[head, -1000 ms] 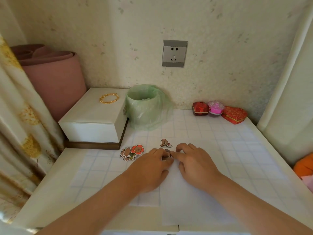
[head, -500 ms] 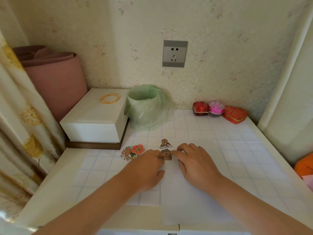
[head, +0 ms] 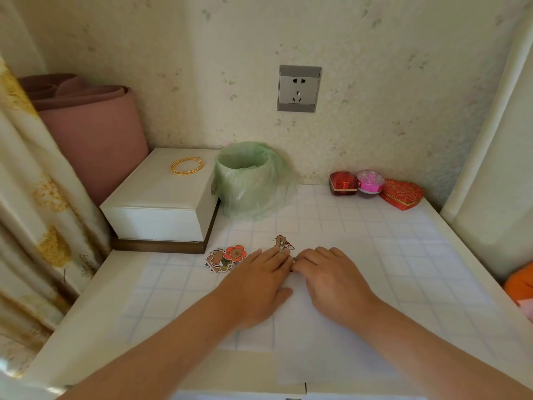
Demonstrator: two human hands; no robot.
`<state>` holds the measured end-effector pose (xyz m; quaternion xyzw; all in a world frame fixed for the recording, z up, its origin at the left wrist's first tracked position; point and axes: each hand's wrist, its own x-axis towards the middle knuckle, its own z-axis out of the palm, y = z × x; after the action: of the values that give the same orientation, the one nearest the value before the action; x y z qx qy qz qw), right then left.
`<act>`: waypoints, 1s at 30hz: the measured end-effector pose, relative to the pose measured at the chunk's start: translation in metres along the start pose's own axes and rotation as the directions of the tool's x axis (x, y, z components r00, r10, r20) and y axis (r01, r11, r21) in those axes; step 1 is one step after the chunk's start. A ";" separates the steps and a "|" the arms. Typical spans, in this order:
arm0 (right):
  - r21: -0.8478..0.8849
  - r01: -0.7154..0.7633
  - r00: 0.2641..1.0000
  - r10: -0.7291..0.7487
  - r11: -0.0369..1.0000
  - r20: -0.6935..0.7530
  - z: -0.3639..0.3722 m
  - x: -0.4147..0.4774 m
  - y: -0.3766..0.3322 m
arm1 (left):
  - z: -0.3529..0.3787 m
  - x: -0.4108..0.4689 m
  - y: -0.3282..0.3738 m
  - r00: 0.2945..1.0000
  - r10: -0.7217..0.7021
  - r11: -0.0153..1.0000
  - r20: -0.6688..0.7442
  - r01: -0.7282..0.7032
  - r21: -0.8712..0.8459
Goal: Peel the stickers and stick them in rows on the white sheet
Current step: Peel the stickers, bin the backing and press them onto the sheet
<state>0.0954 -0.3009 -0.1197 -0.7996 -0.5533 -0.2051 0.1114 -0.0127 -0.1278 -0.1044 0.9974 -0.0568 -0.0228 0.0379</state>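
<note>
Left: curtain (head: 34,197), pink roll (head: 95,134), and white box (head: 161,203) bearing a gold bangle (head: 187,166); a green-bagged bin (head: 248,180) stands just beside the box. Centre, on the gridded tabletop (head: 403,255): a sticker pile (head: 226,257) lies left of the white sheet (head: 305,342). The left hand (head: 259,281) lies flat and released over the sheet's left edge, its straight fingers reaching the bear sticker (head: 283,243). The right hand (head: 331,280) rests on the sheet with fingers bent, tips meeting the left's. A sticker sliver (head: 293,261) shows between them; whether it is grasped cannot be told. Above: socket (head: 298,88). Right, by the wall: red box (head: 343,183), pink box (head: 370,181), heart box (head: 402,194).
</note>
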 end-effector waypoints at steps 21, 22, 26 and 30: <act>0.166 -0.118 0.968 0.077 0.979 0.238 -0.013 -0.008 -0.008 | 0.002 -0.011 0.016 0.983 -0.167 0.974 0.070 0.154 0.165; 0.167 -0.108 0.963 0.062 0.980 0.262 -0.011 -0.010 -0.007 | 0.002 -0.011 0.014 0.984 -0.162 0.977 0.072 0.150 0.155; 0.162 -0.122 0.958 0.073 0.979 0.277 -0.006 -0.011 0.000 | 0.000 -0.014 0.007 0.985 -0.147 0.974 0.086 0.129 0.184; 0.167 -0.119 0.970 0.079 0.979 0.229 -0.012 -0.002 -0.003 | 0.001 -0.014 0.003 0.981 -0.159 0.983 0.111 0.147 0.109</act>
<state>0.0896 -0.3067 -0.1104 -0.8308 -0.5377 -0.0586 0.1308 -0.0271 -0.1294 -0.1045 0.9963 0.0168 -0.0822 -0.0178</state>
